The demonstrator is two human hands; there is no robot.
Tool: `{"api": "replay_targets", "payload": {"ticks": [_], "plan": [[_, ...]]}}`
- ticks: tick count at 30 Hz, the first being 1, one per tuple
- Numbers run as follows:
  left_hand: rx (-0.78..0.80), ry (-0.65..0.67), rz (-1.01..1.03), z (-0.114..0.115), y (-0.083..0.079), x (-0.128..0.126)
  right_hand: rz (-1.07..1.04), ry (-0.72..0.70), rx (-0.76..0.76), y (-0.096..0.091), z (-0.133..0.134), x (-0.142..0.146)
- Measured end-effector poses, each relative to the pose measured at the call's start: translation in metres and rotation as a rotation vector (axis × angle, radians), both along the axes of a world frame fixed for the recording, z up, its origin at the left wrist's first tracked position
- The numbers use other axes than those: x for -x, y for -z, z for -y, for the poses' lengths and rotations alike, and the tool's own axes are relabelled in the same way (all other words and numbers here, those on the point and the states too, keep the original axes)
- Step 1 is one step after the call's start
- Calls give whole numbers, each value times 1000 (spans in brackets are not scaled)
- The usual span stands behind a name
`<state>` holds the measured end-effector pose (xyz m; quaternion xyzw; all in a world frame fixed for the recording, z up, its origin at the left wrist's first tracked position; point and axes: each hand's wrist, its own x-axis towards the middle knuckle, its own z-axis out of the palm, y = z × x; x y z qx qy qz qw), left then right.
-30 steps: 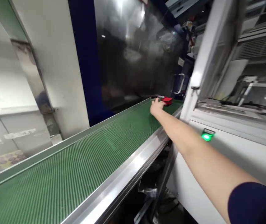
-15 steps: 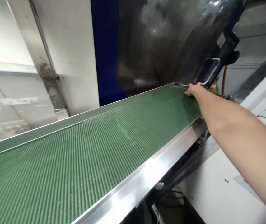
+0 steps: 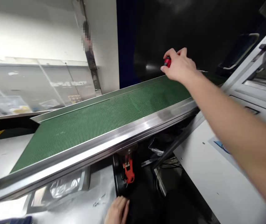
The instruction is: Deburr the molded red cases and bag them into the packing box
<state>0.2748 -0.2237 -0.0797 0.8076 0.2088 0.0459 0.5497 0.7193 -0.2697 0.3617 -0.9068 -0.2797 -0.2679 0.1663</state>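
My right hand is raised above the far part of the green ribbed conveyor belt. Its fingers and thumb curl round a small red and black object, mostly hidden by the hand, so its kind is unclear. At the bottom of the view, by the edge of the metal tabletop, is my left hand. Its fingers are bent and close together, and nothing shows in them.
A metal side rail runs along the belt's near edge. Under the conveyor hangs a red-orange tool-like item. Clear plastic packaging lies on the metal tabletop. A white panel stands at right; a dark machine panel rises behind.
My right hand has come back from the belt's far end and lifted, with the red and black object now showing in it. The view has shifted, bringing my left hand into sight.
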Motion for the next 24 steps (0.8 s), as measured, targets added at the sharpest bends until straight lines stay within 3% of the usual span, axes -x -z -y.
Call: {"api": "replay_targets", "payload": {"ticks": [2, 4, 6, 8, 10, 11, 12, 14, 16, 18, 21, 24], "plan": [[116, -107, 55, 6, 2, 1, -16, -243, -182, 21, 22, 90], [229, -151, 86, 7, -3, 1, -154, -569, -394, 62, 56, 174], [338, -192, 112, 6, -15, 4, -503, -838, -593, 122, 96, 247], [469, -197, 162, 12, -33, 11, -998, -976, -799, 192, 133, 312], [646, -126, 266, 29, -55, 24, -1486, -893, -978, 262, 164, 370], [843, -26, 356, 42, -66, 32, -1661, -775, -1106, 292, 177, 397], [1026, 81, 415, 57, -75, 39, -1787, -650, -1235, 319, 190, 422], [1265, 167, 451, 91, -87, 53, -1992, -466, -1397, 359, 215, 463], [1360, 128, 415, 122, -89, 64, -2095, -377, -1436, 381, 242, 487], [1384, 28, 364, 145, -84, 75, -2082, -354, -1332, 390, 273, 493], [1364, -55, 241, 164, -78, 93, -1910, -346, -931, 391, 320, 475], [1356, 38, 46, 172, -83, 115, -1643, -261, -616, 381, 348, 451]]}}
